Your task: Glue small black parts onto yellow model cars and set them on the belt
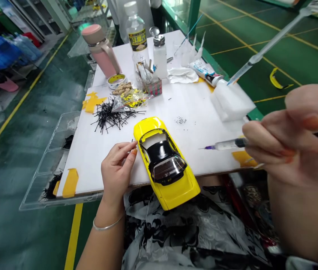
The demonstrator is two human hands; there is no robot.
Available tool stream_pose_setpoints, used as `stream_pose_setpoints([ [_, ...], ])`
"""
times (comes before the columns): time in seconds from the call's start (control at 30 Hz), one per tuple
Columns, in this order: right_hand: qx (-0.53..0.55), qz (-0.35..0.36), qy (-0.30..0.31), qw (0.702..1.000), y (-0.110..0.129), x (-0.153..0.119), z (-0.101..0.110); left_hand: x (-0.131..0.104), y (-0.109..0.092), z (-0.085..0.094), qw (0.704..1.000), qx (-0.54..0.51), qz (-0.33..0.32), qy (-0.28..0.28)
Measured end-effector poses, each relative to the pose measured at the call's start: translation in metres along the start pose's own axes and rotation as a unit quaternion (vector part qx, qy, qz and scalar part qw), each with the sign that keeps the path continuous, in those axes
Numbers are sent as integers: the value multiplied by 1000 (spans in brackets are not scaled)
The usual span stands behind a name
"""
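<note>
A yellow model car body (163, 152) with a black roof and dark rear window lies at the table's front edge, its tail jutting over my lap. Beside its left flank, my left hand (119, 163) pinches a small, thin black part (132, 141) between thumb and forefinger; most of the piece is hidden by the fingertips. My right hand (285, 131), raised at the right and partly blurred, is wrapped round a syringe (226, 144). The syringe's purple-hubbed needle points left toward the car, apart from it. Tiny dark specks (180, 120) lie scattered on the white tabletop beyond the car.
Behind the car lie a heap of black stick parts (110, 115) and a bag of yellow parts (132, 98). A pink flask (102, 52), a clear bottle (137, 33) and a dispenser bottle (159, 56) stand farther back. White foam (230, 99) and a glue tube (205, 71) sit at right.
</note>
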State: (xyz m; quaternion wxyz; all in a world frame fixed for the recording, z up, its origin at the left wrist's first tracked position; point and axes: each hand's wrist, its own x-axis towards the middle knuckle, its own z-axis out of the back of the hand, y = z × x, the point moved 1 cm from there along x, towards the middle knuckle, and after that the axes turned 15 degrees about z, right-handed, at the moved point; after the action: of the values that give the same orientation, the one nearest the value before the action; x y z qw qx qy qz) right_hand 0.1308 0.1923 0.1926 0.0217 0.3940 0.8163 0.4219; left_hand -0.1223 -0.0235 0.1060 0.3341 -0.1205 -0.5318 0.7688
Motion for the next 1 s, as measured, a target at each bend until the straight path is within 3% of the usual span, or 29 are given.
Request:
stream_pose_setpoints([
  [0.1, 8, 61, -40, 997, -17, 0, 10, -1, 1, 1, 1000, 15, 18, -2],
  [0.37, 110, 46, -101, 988, -67, -5, 32, -2, 3, 4, 998, 45, 47, -11],
  [1.0, 134, 40, -87, 986, -74, -5, 33, -3, 7, 5, 996, 63, 53, -41],
])
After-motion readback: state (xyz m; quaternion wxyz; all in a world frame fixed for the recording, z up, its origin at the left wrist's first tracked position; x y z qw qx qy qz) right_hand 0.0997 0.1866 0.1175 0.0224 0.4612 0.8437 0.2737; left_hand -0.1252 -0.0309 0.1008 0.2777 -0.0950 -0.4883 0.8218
